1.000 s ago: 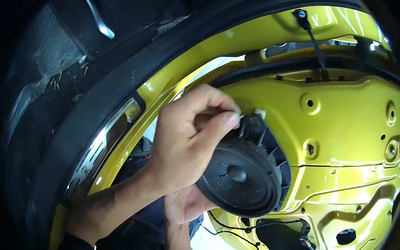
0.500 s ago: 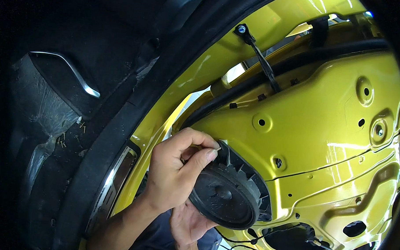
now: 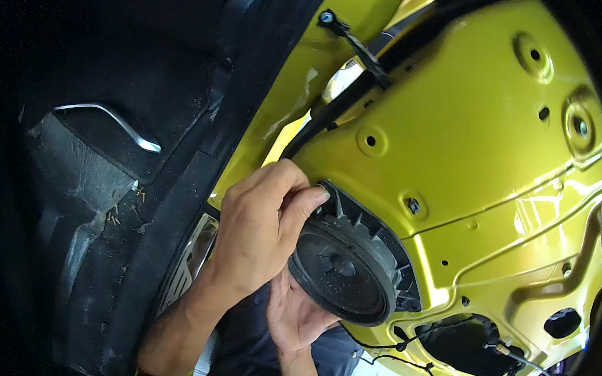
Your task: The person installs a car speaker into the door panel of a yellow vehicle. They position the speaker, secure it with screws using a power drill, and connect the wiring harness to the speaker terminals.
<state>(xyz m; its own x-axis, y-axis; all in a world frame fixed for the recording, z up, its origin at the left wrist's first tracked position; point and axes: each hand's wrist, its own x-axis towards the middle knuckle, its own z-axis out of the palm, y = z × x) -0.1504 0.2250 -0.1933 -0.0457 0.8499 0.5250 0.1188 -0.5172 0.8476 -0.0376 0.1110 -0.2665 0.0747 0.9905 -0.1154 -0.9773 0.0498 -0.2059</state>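
Observation:
A round black car speaker in a ribbed black bracket sits against the yellow door's inner metal panel. My left hand is at the bracket's upper corner, back of the hand showing. Its thumb and forefinger are pinched together at that corner; whatever lies between them is hidden. Below it, my right hand has its palm turned up and supports the speaker's lower left rim from underneath. Some of its fingers go out of sight behind the speaker.
Black wires hang below the speaker, past a large door opening. A black door check strap links door and body. On the left, small brass-coloured screws lie on the dark carpet, near a silver trim strip.
The view has shifted, so the door panel sits higher and larger. The thin brass-coloured tip that showed at my left fingertips is now hidden, with those fingers at the bracket's corner.

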